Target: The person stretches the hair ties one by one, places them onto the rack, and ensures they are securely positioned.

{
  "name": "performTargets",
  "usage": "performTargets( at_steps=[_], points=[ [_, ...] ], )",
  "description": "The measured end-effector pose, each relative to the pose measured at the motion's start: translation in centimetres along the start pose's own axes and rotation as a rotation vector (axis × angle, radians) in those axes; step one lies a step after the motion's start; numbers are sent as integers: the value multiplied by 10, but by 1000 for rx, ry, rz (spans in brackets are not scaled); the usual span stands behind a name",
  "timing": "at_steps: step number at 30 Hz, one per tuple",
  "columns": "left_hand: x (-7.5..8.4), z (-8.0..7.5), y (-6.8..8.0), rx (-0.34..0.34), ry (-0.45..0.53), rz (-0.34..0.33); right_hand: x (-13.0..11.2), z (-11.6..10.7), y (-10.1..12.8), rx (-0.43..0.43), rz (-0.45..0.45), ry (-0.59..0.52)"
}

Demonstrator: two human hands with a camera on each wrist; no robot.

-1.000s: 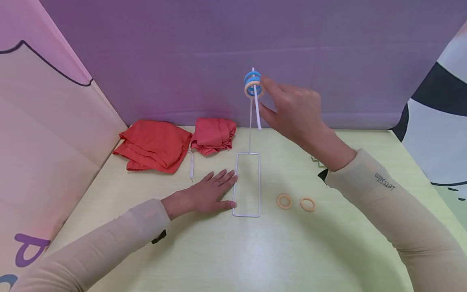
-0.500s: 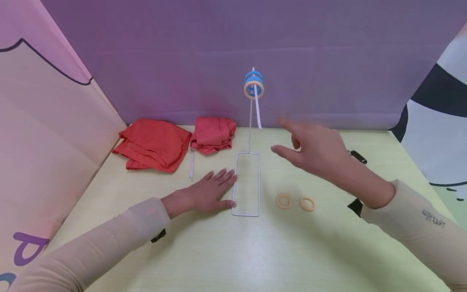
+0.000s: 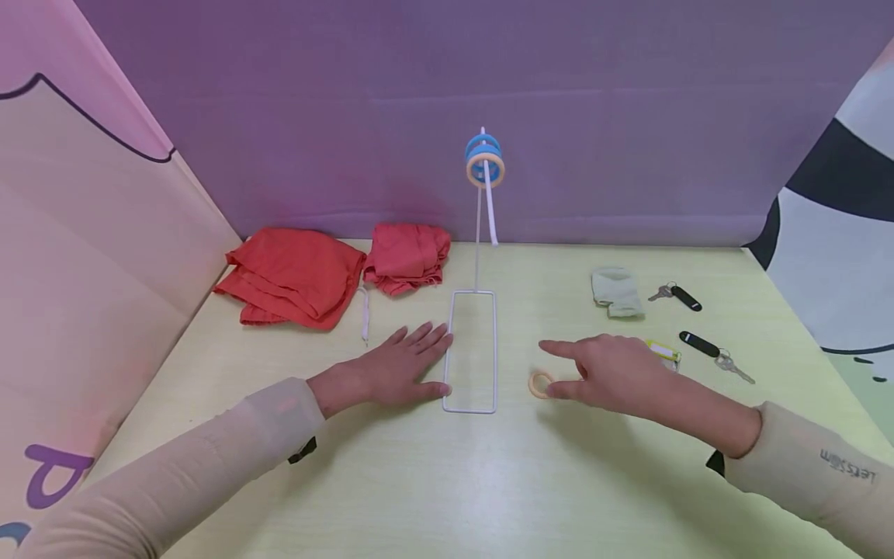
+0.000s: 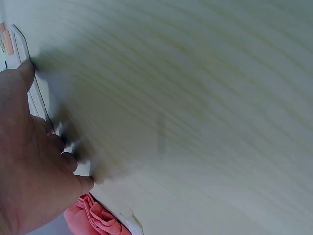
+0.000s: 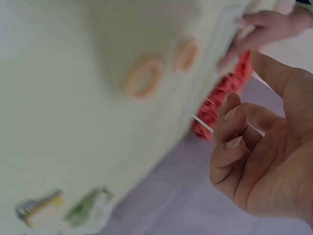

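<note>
Orange ring lies flat lower centre, just left of right hand; fingers loose, grasping nothing. Left hand flat on counter.

table | on it: red cloths, wire stand, orange ring, sock, keys

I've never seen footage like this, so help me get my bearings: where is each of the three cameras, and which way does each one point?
Head: worn on the head, looks forward and down at the table; both hands and sleeves show.
Left wrist: on the left wrist, looks along the left hand lying flat beside the white wire stand.
Right wrist: on the right wrist, looks past the right hand at two peach rings.
Shared: head and right wrist both show the rings and red cloth.
</note>
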State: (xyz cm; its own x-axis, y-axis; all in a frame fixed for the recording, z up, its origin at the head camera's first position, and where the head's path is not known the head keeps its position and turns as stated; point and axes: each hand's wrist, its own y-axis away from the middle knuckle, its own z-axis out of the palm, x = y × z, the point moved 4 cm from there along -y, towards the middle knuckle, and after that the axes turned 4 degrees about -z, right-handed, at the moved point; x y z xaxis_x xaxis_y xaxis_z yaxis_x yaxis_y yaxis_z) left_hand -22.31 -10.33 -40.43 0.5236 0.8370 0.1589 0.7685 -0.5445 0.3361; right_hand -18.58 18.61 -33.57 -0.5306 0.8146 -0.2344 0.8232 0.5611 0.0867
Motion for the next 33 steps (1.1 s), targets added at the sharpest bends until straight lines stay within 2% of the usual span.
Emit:
performTargets(
  at_steps=[5,9,15,24,33],
  points=[
    [0,1,-1,2,-2,-4,7,24,-3,-57,24,48],
    [-1,2,-1,1,-3,-3,10,34,-7,-50,28,77],
    [-1,2,-1,1,-8,-4,11,37,-13,-15,24,80],
    [-1,1,-1,0,-9,-6,14,40,-19,-45,18,31],
    [-2,1,-2,-9,-3,-2,14,43,-20,3,-60,30]
  ],
)
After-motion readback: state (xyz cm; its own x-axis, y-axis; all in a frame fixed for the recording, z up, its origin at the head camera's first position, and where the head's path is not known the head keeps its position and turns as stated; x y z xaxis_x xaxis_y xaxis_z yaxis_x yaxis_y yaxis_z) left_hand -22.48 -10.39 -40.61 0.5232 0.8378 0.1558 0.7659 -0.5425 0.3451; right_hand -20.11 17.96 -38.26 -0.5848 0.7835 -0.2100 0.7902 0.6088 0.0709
